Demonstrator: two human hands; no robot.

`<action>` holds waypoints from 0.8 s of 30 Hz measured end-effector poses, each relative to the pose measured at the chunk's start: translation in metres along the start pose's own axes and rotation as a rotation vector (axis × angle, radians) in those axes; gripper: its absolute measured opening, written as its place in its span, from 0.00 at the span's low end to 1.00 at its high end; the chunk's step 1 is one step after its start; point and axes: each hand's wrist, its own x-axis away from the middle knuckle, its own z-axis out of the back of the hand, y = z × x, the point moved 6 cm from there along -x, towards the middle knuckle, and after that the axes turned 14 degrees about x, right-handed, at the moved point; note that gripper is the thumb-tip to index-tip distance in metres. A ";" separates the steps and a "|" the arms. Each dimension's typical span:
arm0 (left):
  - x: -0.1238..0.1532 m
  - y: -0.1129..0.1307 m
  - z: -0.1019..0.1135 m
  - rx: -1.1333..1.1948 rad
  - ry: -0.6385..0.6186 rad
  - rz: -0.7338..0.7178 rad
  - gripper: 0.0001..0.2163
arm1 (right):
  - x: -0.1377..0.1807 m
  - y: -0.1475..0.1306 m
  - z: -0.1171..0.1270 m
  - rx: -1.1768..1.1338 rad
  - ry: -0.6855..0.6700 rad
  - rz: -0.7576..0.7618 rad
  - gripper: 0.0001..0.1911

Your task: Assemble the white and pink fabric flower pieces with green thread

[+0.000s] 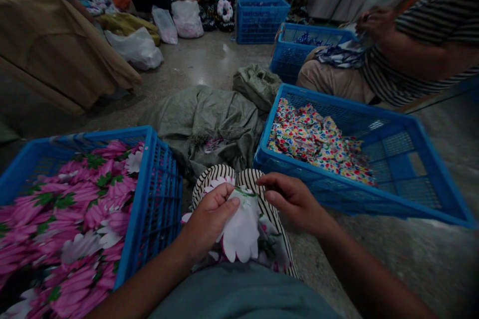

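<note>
While the person's left hand (209, 218) is closed around a white-and-pink fabric flower (241, 227), its fingers curl over the upper edge and the petals hang below. The flower sits above the person's lap, over a striped cloth (215, 182). A thin green thread (243, 192) lies across its top. The right hand (288, 200) is just beside it, with thumb and forefinger pinched together at the thread; whether the thread is actually gripped is too fine to tell.

Left of the left hand stands a blue plastic crate (160, 194) filled with pink fabric flowers (71, 209). Ahead and right of the right hand, a second blue crate (392, 159) holds multicoloured printed fabric pieces (314, 139). A grey-green sack (209, 119) lies on the floor beyond the hands, between the two crates. Farther right, a co-worker's hands (376, 22), apart from the person's own, hold blue-and-white patterned cloth (340, 55) beside a third blue crate (310, 45).
</note>
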 end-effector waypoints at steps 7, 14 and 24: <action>-0.001 0.000 0.005 -0.031 0.049 -0.039 0.09 | 0.003 -0.021 -0.011 0.386 0.021 0.178 0.13; 0.002 0.008 0.005 -0.242 0.100 -0.071 0.12 | 0.004 -0.026 -0.018 0.653 0.046 0.203 0.13; 0.004 0.020 -0.001 -0.516 0.075 -0.183 0.15 | 0.001 -0.034 -0.018 0.816 0.016 0.204 0.12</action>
